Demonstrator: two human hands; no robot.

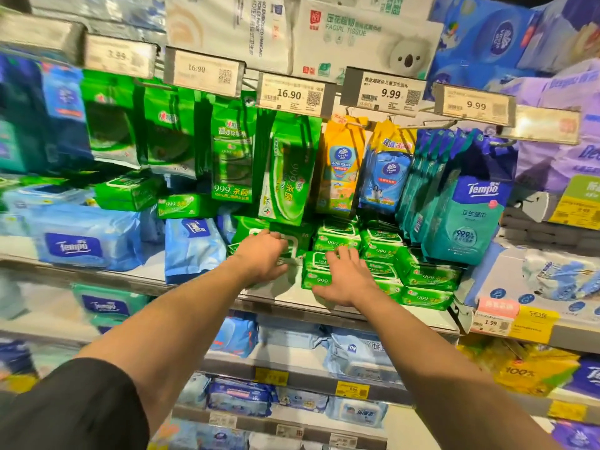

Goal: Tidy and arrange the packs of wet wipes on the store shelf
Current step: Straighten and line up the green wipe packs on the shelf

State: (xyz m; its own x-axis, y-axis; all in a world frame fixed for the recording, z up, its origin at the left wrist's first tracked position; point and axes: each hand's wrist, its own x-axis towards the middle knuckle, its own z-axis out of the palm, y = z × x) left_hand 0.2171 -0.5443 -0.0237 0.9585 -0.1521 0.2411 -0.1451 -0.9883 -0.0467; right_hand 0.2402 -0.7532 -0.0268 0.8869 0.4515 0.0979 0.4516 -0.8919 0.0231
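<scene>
The shelf (pixel 383 308) crosses the middle of the frame, its grey front edge sloping down to the right. Above it, a row of price tags (pixel 291 94) runs across the upper half, with hanging packs (pixel 285 170) of green, yellow, blue and teal wipes below them. At left center lie large blue packs (pixel 87 235), one tilted beside them on the shelf edge. The green packs (pixel 425 276), small flat wet wipes, are stacked in several layers at center right of the shelf, just under the hanging ones. Both bare forearms reach up from the bottom of the frame. The left hand (pixel 261 254), at center, grips a green pack with curled fingers. The right hand (pixel 349 276), just right of center, rests with spread, fairly straight fingers on the front of the stack, clasping nothing.
</scene>
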